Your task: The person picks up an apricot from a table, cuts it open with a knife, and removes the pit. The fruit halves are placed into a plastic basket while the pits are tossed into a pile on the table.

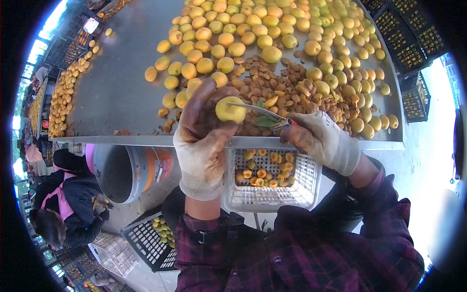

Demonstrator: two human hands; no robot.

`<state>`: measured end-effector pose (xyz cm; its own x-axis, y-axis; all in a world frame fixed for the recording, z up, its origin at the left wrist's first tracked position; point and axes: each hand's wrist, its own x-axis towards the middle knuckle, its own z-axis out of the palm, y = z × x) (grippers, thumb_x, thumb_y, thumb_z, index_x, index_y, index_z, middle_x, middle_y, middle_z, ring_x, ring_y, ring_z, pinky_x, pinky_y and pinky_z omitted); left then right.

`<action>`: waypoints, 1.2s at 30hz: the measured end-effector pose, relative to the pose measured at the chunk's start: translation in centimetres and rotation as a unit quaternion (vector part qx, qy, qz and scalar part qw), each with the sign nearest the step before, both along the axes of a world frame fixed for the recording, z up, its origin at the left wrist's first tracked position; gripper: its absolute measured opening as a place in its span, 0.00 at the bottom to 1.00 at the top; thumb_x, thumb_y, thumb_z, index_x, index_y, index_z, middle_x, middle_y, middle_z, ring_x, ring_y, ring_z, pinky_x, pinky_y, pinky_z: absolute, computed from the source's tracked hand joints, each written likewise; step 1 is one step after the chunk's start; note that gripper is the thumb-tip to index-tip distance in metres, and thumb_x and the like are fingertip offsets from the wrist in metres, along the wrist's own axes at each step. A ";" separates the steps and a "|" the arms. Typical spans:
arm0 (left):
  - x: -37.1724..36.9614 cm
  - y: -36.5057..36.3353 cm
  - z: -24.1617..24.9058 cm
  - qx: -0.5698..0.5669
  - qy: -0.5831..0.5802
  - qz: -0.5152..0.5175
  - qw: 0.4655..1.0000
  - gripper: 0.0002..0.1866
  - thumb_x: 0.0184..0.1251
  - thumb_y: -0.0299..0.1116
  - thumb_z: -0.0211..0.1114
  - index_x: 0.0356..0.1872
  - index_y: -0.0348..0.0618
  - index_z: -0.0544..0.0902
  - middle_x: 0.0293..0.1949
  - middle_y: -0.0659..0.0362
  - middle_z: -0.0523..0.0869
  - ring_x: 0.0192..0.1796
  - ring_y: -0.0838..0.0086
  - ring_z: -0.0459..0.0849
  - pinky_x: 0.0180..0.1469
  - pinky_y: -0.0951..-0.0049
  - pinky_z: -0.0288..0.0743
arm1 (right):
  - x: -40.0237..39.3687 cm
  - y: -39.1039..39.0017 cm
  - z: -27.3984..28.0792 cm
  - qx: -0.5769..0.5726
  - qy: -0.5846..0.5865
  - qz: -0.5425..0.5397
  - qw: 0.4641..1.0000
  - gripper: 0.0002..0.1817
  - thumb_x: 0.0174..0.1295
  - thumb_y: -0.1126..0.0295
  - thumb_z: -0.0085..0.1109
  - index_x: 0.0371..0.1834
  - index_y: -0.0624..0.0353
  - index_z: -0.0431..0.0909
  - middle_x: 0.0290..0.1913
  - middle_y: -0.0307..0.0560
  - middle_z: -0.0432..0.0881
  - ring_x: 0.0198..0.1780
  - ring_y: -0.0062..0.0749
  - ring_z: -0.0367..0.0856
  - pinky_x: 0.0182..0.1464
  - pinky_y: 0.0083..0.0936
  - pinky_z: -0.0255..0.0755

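My left hand (204, 121), in a stained white glove, holds a yellow-green apricot (230, 109) between thumb and fingers. In my right hand (311, 134), gloved too, is a small knife (260, 110). Its blade reaches left and its tip meets the apricot's upper side. Both hands are over the front edge of the metal table (121, 63). Just behind them lie a heap of brown pits (284, 85) and some green leaves (265, 120). Many whole apricots (236, 48) are spread farther back. Below the hands, a white basket (272, 199) holds halved apricots (260, 173).
A large bucket (114, 173) stands below the table at left, with a black crate (151, 243) of green fruit nearer me. Another person (73, 204) sits at far left beside a white crate (114, 253). Black crates (413, 34) are stacked at right.
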<state>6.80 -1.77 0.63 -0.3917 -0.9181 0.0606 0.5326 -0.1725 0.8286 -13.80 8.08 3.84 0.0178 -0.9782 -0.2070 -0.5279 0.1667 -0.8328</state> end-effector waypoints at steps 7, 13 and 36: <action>0.0 0.4 0.3 0.018 -0.041 0.011 0.999 0.30 0.56 0.14 0.65 0.64 0.32 0.74 0.56 0.47 0.83 0.55 0.67 0.84 0.55 0.69 0.81 | 0.3 -0.4 -0.5 -0.006 -0.017 0.031 0.999 0.21 0.74 0.55 0.53 0.51 0.65 0.80 0.33 0.58 0.84 0.38 0.48 0.86 0.40 0.36 0.76; -1.5 0.6 -0.3 0.116 0.040 0.045 0.991 0.26 0.65 0.23 0.64 0.65 0.32 0.72 0.56 0.47 0.82 0.58 0.57 0.83 0.61 0.58 0.80 | 3.8 -1.5 -3.2 -0.006 -0.076 -0.001 0.997 0.20 0.74 0.56 0.52 0.45 0.65 0.79 0.30 0.57 0.82 0.35 0.41 0.85 0.37 0.34 0.74; -2.8 1.2 -1.0 0.023 -0.184 0.135 0.973 0.14 0.66 0.33 0.70 0.45 0.33 0.81 0.34 0.65 0.82 0.32 0.86 0.75 0.33 0.84 0.66 | 5.9 -1.8 -3.6 -0.038 -0.177 -0.085 0.980 0.20 0.75 0.55 0.50 0.46 0.64 0.78 0.34 0.58 0.83 0.35 0.43 0.82 0.38 0.36 0.73</action>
